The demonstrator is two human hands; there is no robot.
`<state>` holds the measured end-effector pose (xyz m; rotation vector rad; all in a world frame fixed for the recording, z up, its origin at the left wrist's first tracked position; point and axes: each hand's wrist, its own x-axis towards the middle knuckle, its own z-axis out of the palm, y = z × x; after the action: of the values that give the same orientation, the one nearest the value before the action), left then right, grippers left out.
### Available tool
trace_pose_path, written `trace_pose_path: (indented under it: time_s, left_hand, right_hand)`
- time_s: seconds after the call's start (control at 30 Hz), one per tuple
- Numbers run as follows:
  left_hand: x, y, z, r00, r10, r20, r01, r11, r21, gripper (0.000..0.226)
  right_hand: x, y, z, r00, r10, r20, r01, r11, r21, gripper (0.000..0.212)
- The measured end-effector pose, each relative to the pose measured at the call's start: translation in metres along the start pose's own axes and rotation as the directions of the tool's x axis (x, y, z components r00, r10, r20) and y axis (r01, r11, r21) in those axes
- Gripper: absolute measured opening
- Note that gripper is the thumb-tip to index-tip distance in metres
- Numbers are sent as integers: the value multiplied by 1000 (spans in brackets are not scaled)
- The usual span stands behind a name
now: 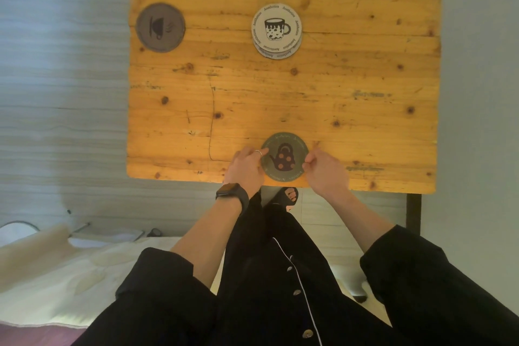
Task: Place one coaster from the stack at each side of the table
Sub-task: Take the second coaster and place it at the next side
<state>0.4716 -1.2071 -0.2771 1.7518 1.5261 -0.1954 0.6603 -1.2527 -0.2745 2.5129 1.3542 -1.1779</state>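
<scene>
A green coaster with a teapot picture (284, 159) lies flat near the wooden table's near edge. My left hand (247, 167) pinches its left rim and my right hand (325, 170) pinches its right rim. A small stack of white coasters with a cup drawing (276, 30) sits in the middle of the table. A grey-brown coaster with a cup symbol (160, 27) lies by the left edge.
The wooden table (365, 79) has bare boards on its right half and at the far side. A bed with pale bedding (56, 275) is at the lower left. A dark table leg (413, 212) stands below the near right corner.
</scene>
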Motion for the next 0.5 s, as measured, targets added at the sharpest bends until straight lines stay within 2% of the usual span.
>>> trace_pose_path:
  time_s: [0.17, 0.33, 0.43, 0.5]
  left_hand:
    - [15, 8, -17, 999, -27, 35, 28, 999, -46, 34]
    - [58, 22, -41, 999, 35, -12, -36, 998, -56, 36]
    - [95, 36, -57, 992, 113, -57, -112, 993, 24, 41]
    - [121, 43, -69, 981, 158, -109, -147, 984, 100, 46]
  right_hand:
    - [6, -9, -15, 990, 29, 137, -28, 1000, -8, 19]
    - [31, -20, -36, 999, -25, 21, 25, 1000, -9, 33]
    - [57, -27, -46, 989, -75, -124, 62, 993, -104, 46]
    - [73, -28, -48, 987, -77, -144, 56, 988, -141, 59]
